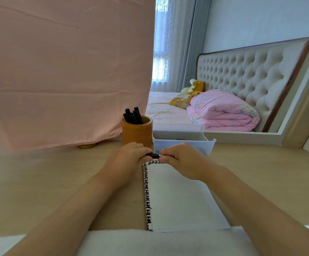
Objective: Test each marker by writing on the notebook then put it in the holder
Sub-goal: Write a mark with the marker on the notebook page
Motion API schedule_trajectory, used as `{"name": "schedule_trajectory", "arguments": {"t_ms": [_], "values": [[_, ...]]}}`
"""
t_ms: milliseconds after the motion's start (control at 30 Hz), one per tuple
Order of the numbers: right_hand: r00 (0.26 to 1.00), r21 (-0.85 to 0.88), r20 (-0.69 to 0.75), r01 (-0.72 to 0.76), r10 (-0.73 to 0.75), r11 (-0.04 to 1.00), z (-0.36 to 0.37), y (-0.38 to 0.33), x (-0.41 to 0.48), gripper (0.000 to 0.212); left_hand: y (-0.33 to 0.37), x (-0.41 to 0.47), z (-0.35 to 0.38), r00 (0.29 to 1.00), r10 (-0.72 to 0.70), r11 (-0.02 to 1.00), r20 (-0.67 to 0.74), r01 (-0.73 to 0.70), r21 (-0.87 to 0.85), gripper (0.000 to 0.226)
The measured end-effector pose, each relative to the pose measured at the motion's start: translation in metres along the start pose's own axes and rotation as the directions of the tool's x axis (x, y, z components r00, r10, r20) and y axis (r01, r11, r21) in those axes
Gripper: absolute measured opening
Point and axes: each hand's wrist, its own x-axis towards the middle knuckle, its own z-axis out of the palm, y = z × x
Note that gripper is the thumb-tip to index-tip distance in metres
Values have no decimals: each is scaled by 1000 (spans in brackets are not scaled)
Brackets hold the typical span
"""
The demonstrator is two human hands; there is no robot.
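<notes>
A black marker [154,155] lies level between my two hands, just above the far edge of the notebook [177,196]. My left hand [127,157] grips its left end and my right hand [183,160] grips its right end. Most of the marker is hidden by my fingers. The notebook shows a blank white page with a black-and-white patterned cover edge on its left side. Behind my left hand stands a round wooden holder [137,134] with several black markers [133,116] upright in it.
A pale plastic tray [183,143] sits just past my right hand, next to the holder. A pink cloth [67,71] hangs behind the desk at the left. A white towel [150,241] lies at the near edge. A bed fills the right background.
</notes>
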Motion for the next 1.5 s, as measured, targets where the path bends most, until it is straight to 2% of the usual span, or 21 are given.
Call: {"name": "schedule_trajectory", "arguments": {"t_ms": [100, 200, 300, 467, 567, 633, 733, 800, 867, 933, 1033, 1100, 1200, 1233, 1400, 1500], "values": [[999, 64, 37, -40, 38, 997, -1, -1, 0, 21, 0, -1, -2, 1000, 20, 999, -10, -20, 26, 25], [998, -77, -51, 42, -47, 996, -4, -1, -1, 15, 3, -2, -3, 1000, -22, 999, 3, 22, 24, 25], [990, -160, -131, 37, -59, 986, -10, 2, -4, 15, -5, -3, -5, 993, -108, 994, 42, 108, 0, 27], [994, 18, -74, -84, 85, 996, -14, 13, -5, 19, -21, -9, 1, 966, -248, 967, 71, 251, -35, 28], [988, 201, -21, -144, 151, 969, -17, 9, -4, 35, -20, -11, 6, 954, -296, 954, 55, 298, -43, 23], [987, 335, 17, -158, 162, 929, -19, 6, -6, 38, -19, -11, 8, 948, -317, 947, 37, 318, -47, 15], [989, 463, 31, -142, 144, 875, -25, 3, -10, 25, -21, -12, 13, 945, -322, 946, 51, 323, -25, 12], [989, 594, 75, -144, 124, 791, -28, 0, -12, 35, -21, -12, 16, 941, -334, 942, 61, 335, -21, 14], [985, 727, 138, -172, 104, 665, -32, -1, -14, 48, -21, -10, 17, 939, -340, 940, 58, 341, -15, 20], [988, 747, 140, -149, 66, 647, -35, 4, -15, 54, -18, -9, 17, 940, -339, 939, 45, 341, -45, 26], [993, 727, 120, -87, -1, 681, -35, 13, -17, 49, -7, -7, 16, 947, -316, 943, 63, 321, -92, 36], [993, 777, 114, -103, 22, 621, -32, 16, -19, 37, -1, -7, 16, 945, -304, 945, 120, 315, -89, 46], [987, 862, 79, -139, 141, 488, -24, 20, -19, 15, 4, -7, 16, 928, -304, 942, 218, 326, -75, 55], [981, 865, 55, -139, 185, 482, -20, 22, -18, 12, 4, -7, 16, 923, -306, 941, 234, 331, -73, 56], [927, 790, -78, -167, 367, 590, -3, 31, -22, 13, 3, -6, 18, 916, -317, 937, 246, 343, -68, 58], [892, 719, -143, -204, 429, 664, 5, 33, -21, 3, 3, -6, 19, 914, -321, 937, 247, 345, -59, 58]]}}
